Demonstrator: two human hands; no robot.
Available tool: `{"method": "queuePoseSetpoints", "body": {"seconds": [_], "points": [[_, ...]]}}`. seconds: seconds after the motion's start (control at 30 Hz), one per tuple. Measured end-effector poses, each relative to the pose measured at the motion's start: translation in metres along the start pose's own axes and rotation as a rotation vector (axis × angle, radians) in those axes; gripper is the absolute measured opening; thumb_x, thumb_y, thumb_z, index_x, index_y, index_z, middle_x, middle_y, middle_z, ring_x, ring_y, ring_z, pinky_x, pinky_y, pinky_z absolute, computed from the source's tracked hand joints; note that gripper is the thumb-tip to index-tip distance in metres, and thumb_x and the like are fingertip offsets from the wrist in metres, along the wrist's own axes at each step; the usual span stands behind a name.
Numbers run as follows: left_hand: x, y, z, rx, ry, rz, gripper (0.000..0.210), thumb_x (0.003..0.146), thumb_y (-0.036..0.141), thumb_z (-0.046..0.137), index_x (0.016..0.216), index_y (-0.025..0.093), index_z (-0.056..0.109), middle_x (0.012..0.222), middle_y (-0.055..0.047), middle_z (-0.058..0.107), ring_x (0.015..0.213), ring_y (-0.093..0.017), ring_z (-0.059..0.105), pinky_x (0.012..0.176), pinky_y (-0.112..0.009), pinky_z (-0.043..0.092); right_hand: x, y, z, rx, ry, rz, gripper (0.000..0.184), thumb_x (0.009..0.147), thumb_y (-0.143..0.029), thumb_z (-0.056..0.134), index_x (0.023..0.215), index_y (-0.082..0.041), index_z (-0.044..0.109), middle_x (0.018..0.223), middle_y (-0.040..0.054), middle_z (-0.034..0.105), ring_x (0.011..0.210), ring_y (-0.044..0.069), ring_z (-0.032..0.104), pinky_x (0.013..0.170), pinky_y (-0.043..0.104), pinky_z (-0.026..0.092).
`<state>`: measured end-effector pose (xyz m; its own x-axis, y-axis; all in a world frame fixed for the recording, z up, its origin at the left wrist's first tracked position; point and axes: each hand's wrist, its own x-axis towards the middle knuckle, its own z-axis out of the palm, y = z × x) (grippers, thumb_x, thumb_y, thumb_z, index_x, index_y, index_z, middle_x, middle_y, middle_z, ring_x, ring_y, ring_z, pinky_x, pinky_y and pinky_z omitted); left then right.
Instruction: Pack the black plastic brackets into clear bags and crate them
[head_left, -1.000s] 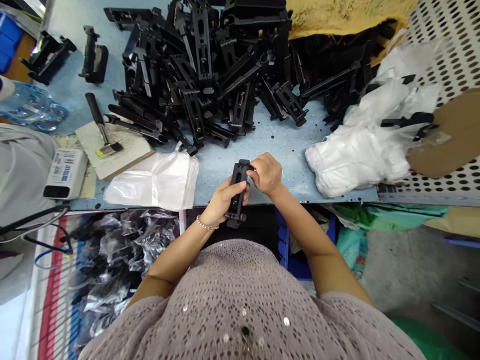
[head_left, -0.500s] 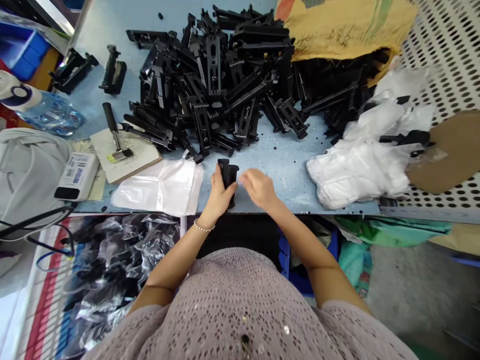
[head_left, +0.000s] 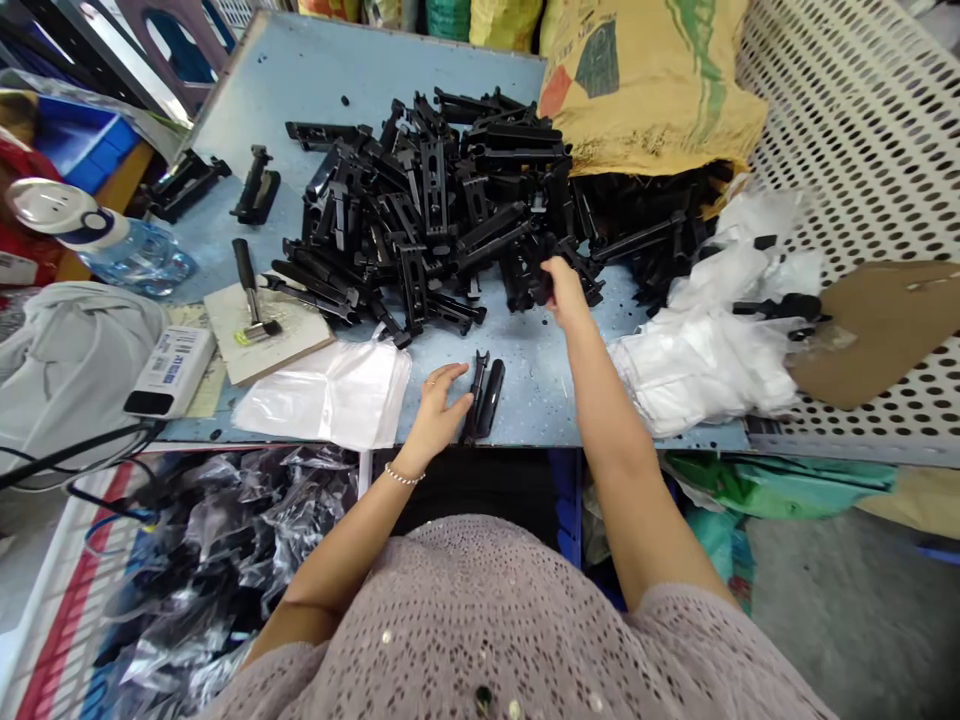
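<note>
My left hand (head_left: 437, 408) is open beside a black slotted part (head_left: 489, 398) at the table's front edge. Its thumb tip is at that part's left side; whether it touches I cannot tell. At the right side of a big heap of similar black parts (head_left: 431, 185), my right hand (head_left: 564, 290) has its fingers closed round one dark part (head_left: 543, 288), which is largely hidden by the heap and fingers. Left of my left hand lies a stack of clear plastic bags (head_left: 330, 390).
A hammer (head_left: 251, 290) rests on a pale board (head_left: 289, 335) at the left, near a white box (head_left: 171, 370) and a water bottle (head_left: 124, 240). A yellow woven sack (head_left: 645, 90) spills black parts at the back right. White plastic wrapping (head_left: 697, 370) lies at the right.
My right hand has moved forward from the front part to the heap. My left hand has let go of the black part, which now lies at the edge. The view has tilted up.
</note>
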<state>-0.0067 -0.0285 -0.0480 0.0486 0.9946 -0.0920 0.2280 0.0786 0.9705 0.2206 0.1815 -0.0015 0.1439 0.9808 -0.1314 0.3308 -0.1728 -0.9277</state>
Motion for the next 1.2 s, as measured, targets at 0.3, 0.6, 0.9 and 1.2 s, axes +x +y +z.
{"method": "queuePoseSetpoints", "body": {"seconds": [0.3, 0.6, 0.9, 1.2], "points": [[0.014, 0.051, 0.017, -0.883, -0.215, -0.197, 0.058, 0.090, 0.066, 0.061, 0.124, 0.019, 0.069, 0.116, -0.011, 0.075, 0.110, -0.028, 0.071, 0.091, -0.039, 0.059, -0.173, 0.020, 0.017, 0.265, -0.650, -0.059, 0.064, 0.097, -0.075, 0.042, 0.067, -0.022, 0.058, 0.053, 0.0009, 0.056, 0.048, 0.017, 0.053, 0.045, 0.031, 0.042], [-0.006, 0.056, -0.006, -0.298, 0.013, -0.008, 0.053, 0.093, 0.041, 0.070, 0.141, 0.024, 0.057, 0.138, -0.007, 0.066, 0.129, -0.025, 0.061, 0.110, -0.034, 0.047, -0.173, -0.008, 0.030, -0.340, -0.065, -0.585, 0.047, 0.105, -0.065, 0.038, 0.088, -0.024, 0.055, 0.083, 0.0041, 0.064, 0.076, 0.019, 0.058, 0.069, 0.032, 0.044], [-0.009, 0.058, -0.017, -0.097, 0.024, 0.008, 0.075, 0.092, 0.042, 0.071, 0.158, 0.024, 0.042, 0.158, -0.012, 0.053, 0.143, -0.033, 0.052, 0.122, -0.046, 0.037, -0.167, 0.007, 0.039, -0.036, -0.431, -0.407, 0.045, 0.108, -0.060, 0.035, 0.087, -0.024, 0.053, 0.073, -0.0008, 0.057, 0.063, 0.016, 0.054, 0.061, 0.030, 0.045], [-0.041, 0.053, -0.035, 0.206, 0.170, 0.418, 0.035, 0.083, 0.042, 0.082, 0.115, 0.030, 0.075, 0.103, -0.007, 0.066, 0.105, -0.026, 0.060, 0.102, -0.043, 0.049, -0.149, -0.023, -0.011, -0.373, -0.103, -0.922, 0.046, 0.108, -0.049, 0.036, 0.071, -0.025, 0.049, 0.063, 0.0015, 0.048, 0.058, 0.018, 0.046, 0.059, 0.036, 0.037]]}}
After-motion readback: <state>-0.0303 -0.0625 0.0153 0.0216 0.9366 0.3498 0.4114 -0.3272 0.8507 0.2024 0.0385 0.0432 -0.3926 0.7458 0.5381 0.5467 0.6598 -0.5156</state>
